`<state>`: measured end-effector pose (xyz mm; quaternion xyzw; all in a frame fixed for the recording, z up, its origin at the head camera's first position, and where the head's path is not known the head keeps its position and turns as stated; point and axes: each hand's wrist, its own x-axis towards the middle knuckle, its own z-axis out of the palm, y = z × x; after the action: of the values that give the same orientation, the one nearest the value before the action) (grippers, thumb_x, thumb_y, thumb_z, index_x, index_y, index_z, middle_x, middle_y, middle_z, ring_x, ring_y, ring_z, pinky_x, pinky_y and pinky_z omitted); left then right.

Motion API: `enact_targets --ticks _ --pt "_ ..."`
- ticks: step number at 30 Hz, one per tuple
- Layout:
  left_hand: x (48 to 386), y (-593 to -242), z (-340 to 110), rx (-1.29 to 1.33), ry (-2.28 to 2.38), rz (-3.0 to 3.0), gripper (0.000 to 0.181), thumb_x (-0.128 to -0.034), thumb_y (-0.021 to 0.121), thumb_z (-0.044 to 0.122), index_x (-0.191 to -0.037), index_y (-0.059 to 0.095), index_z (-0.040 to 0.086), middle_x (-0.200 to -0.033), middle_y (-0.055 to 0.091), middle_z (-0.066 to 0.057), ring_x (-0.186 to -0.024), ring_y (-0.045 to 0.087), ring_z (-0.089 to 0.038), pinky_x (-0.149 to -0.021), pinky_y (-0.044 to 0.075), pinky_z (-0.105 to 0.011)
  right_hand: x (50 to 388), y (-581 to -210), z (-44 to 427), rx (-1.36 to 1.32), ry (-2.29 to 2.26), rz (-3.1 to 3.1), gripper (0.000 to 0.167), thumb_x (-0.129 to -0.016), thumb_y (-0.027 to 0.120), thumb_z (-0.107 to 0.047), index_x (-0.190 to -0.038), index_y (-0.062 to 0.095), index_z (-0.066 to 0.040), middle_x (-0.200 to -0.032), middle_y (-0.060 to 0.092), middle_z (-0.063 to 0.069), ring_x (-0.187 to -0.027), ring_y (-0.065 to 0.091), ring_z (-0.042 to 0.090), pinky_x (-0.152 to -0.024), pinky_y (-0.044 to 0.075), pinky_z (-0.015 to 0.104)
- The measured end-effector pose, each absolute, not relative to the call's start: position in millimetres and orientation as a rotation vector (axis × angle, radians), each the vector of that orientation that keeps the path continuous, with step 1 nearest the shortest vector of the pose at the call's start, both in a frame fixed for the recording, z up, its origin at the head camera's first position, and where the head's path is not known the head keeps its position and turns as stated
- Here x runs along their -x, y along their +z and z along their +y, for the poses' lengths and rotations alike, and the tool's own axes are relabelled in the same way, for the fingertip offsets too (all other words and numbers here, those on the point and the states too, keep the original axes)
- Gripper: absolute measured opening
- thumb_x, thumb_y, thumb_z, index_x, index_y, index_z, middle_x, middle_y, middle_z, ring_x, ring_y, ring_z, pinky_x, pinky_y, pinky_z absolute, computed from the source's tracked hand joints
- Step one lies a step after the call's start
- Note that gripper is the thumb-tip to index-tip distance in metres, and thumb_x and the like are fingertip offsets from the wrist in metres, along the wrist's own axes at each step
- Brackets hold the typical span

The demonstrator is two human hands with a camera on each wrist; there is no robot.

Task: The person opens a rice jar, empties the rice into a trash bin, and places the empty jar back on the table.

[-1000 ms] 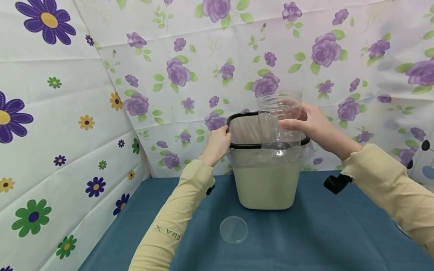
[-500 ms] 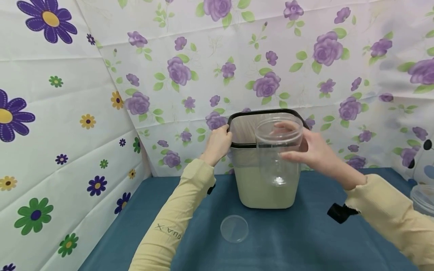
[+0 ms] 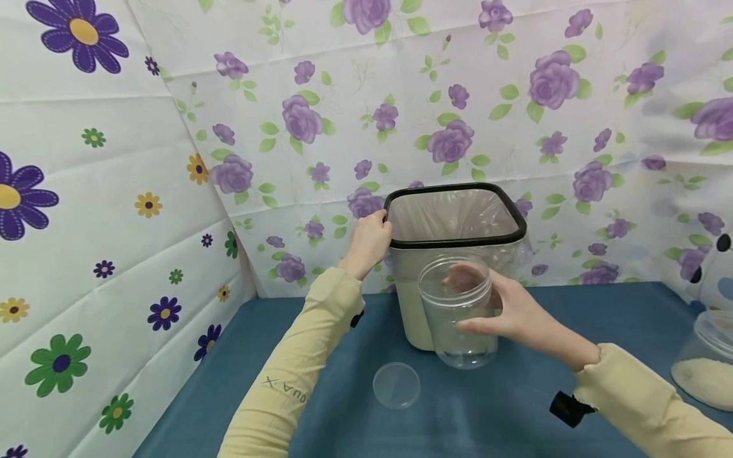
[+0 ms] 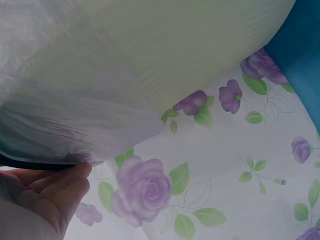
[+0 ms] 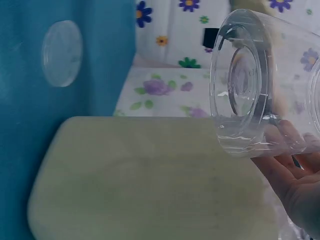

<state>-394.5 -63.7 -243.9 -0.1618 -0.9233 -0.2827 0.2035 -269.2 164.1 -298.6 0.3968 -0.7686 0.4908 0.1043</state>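
Note:
A pale trash bin (image 3: 409, 305) with a black rim and a clear plastic liner stands on the table. My left hand (image 3: 368, 246) grips the left side of its rim; the left wrist view shows fingers (image 4: 75, 187) curled at the rim over the liner (image 4: 90, 115). In front of the bin, my right hand (image 3: 518, 315) holds a clear, lidless jar (image 3: 449, 334) from the right, its mouth tilted upward. No contents show in the jar, whose round base faces the camera in the right wrist view. A clear round lid (image 3: 396, 385) lies flat on the table before the bin.
At the right edge stands a clear container (image 3: 710, 375) holding a whitish mass, partly cut off. A blue cloth (image 3: 343, 426) covers the table. Flower-printed sheets (image 3: 321, 63) hang behind and at the left. Something white with blue and black spots (image 3: 718, 280) is at the far right.
My right hand has brought the jar down from above the bin's rim to in front of the bin, near table height. My left hand has stayed on the rim.

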Motion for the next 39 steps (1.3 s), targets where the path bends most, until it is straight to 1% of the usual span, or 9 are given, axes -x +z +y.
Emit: enact_targets --ticks 3,8,13,21,25,29,32,35,39 --pt "393.4 -243.9 -64.1 0.439 -0.804 -2.577 0.042 -0.0916 0.035 0.011 -0.129 0.046 -0.004 -0.126 0.048 -0.017 -0.114 0.045 -0.026 -0.091 0.036 -0.035 272.0 -310.1 162.3 -1.166 1.47 -2.283 0.066 -0.077 0.071 -0.006 -0.134 0.039 -0.01 -0.119 0.052 0.007 -0.105 0.051 0.019 -0.076 0.046 0.034" --pt "392.6 -244.0 -63.9 0.443 -0.801 -2.583 0.042 -0.092 0.035 0.012 -0.13 0.045 -0.003 -0.127 0.048 -0.016 -0.115 0.045 -0.026 -0.092 0.036 -0.034 275.6 -333.7 160.5 -1.136 1.545 -2.334 0.062 -0.077 0.072 -0.009 -0.131 0.041 -0.007 -0.12 0.05 0.011 -0.106 0.051 0.023 -0.078 0.046 0.035" --pt "392.3 -243.3 -63.0 0.45 -0.8 -2.589 0.043 -0.0917 0.034 0.013 -0.13 0.045 -0.003 -0.127 0.048 -0.016 -0.115 0.045 -0.026 -0.092 0.036 -0.034 279.2 -354.3 160.3 -1.033 1.538 -2.426 0.063 -0.076 0.074 -0.016 -0.129 0.041 -0.008 -0.12 0.05 0.011 -0.105 0.051 0.024 -0.075 0.047 0.033" --pt "391.5 -243.2 -63.1 0.451 -0.79 -2.583 0.043 -0.0911 0.035 0.012 -0.129 0.046 -0.004 -0.126 0.048 -0.017 -0.114 0.046 -0.026 -0.092 0.036 -0.035 287.4 -373.2 157.8 -0.935 1.477 -2.5 0.064 -0.075 0.075 -0.023 -0.125 0.038 -0.009 -0.118 0.047 0.009 -0.102 0.048 0.025 -0.071 0.047 0.035" --pt "392.2 -242.8 -63.2 0.444 -0.791 -2.582 0.042 -0.091 0.035 0.012 -0.129 0.046 -0.004 -0.126 0.049 -0.017 -0.114 0.046 -0.026 -0.092 0.036 -0.034 290.4 -383.2 154.8 -0.893 1.499 -2.528 0.068 -0.072 0.077 -0.026 -0.124 0.036 -0.008 -0.116 0.046 0.009 -0.101 0.048 0.026 -0.073 0.046 0.037" --pt "392.2 -242.7 -63.7 0.433 -0.792 -2.578 0.042 -0.0911 0.036 0.011 -0.129 0.047 -0.003 -0.125 0.049 -0.017 -0.113 0.046 -0.026 -0.091 0.036 -0.035 293.1 -392.3 151.8 -0.853 1.524 -2.545 0.071 -0.07 0.079 -0.028 -0.123 0.036 -0.009 -0.116 0.045 0.009 -0.102 0.047 0.025 -0.078 0.043 0.039" --pt "392.0 -243.0 -63.9 0.428 -0.782 -2.582 0.042 -0.0912 0.036 0.012 -0.129 0.047 -0.003 -0.125 0.05 -0.016 -0.113 0.047 -0.027 -0.091 0.037 -0.035 294.8 -398.2 150.8 -0.842 1.518 -2.55 0.074 -0.069 0.079 -0.029 -0.125 0.035 -0.008 -0.118 0.045 0.01 -0.106 0.046 0.026 -0.083 0.04 0.042" --pt "391.6 -243.2 -63.8 0.429 -0.781 -2.584 0.042 -0.0912 0.036 0.012 -0.129 0.047 -0.003 -0.125 0.05 -0.017 -0.113 0.047 -0.027 -0.091 0.037 -0.035 296.2 -403.1 150.7 -0.849 1.526 -2.544 0.076 -0.069 0.079 -0.026 -0.126 0.033 -0.006 -0.121 0.043 0.012 -0.11 0.044 0.03 -0.086 0.037 0.046" --pt "392.1 -243.6 -62.6 0.425 -0.797 -2.58 0.041 -0.0912 0.037 0.012 -0.128 0.047 -0.003 -0.124 0.05 -0.017 -0.113 0.047 -0.027 -0.091 0.037 -0.035 296.9 -409.2 150.7 -0.84 1.469 -2.577 0.078 -0.068 0.08 -0.031 -0.126 0.033 -0.007 -0.123 0.042 0.01 -0.111 0.042 0.03 -0.087 0.035 0.047"
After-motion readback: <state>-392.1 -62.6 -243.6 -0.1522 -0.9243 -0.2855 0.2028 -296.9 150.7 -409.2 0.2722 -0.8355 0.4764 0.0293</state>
